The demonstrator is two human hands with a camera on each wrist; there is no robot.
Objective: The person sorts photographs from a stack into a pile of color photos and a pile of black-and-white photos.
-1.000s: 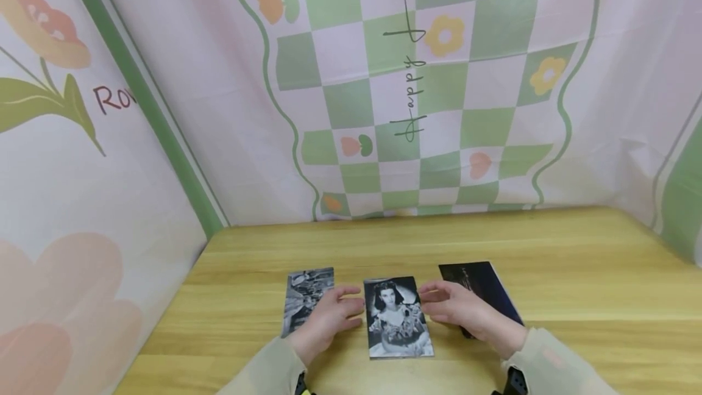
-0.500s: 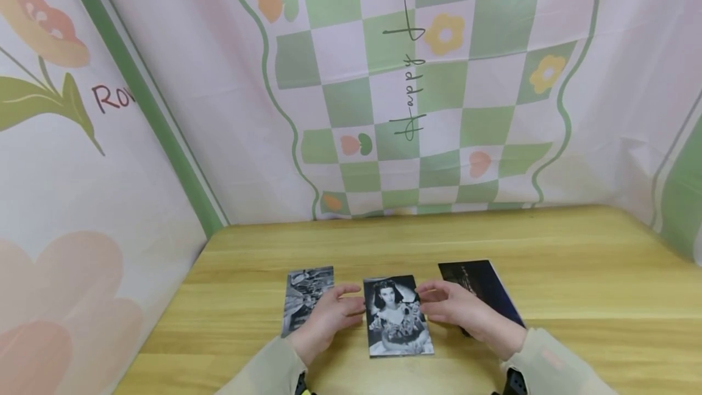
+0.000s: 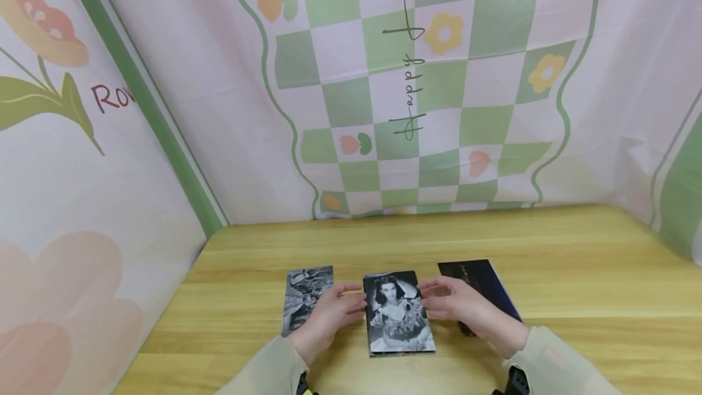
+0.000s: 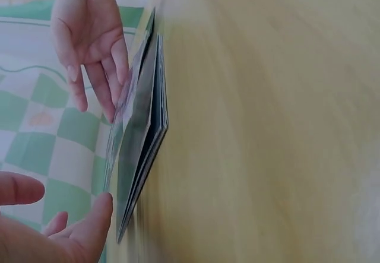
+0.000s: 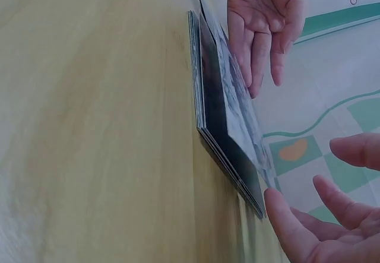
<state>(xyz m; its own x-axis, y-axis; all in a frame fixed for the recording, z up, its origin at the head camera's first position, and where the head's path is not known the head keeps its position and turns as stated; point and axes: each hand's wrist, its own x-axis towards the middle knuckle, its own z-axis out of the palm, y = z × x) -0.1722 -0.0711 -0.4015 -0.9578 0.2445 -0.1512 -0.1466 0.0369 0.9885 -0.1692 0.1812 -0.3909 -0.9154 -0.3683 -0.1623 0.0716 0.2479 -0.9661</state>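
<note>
A black-and-white portrait photo card (image 3: 399,319) lies between my two hands at the middle of the table. In the left wrist view the card (image 4: 126,111) stands slightly apart from the stack of cards (image 4: 148,147) beneath it, tilted. My left hand (image 3: 331,317) is at its left edge, fingers extended and fingertips touching or very near. At the opposite edge is my right hand (image 3: 463,308), also with extended fingers. The right wrist view shows the same gap between top card (image 5: 228,97) and stack (image 5: 205,117).
Left of the stack lies another black-and-white photo card (image 3: 304,291), partly covered by my left hand. A dark card (image 3: 488,288) lies to the right, partly under my right forearm. The wooden table (image 3: 417,239) ends at a checkered curtain (image 3: 395,166).
The portrait card has risen slightly off the stack and shifted a little away from me, so the stack's near edge shows below it. My hands have barely moved.
</note>
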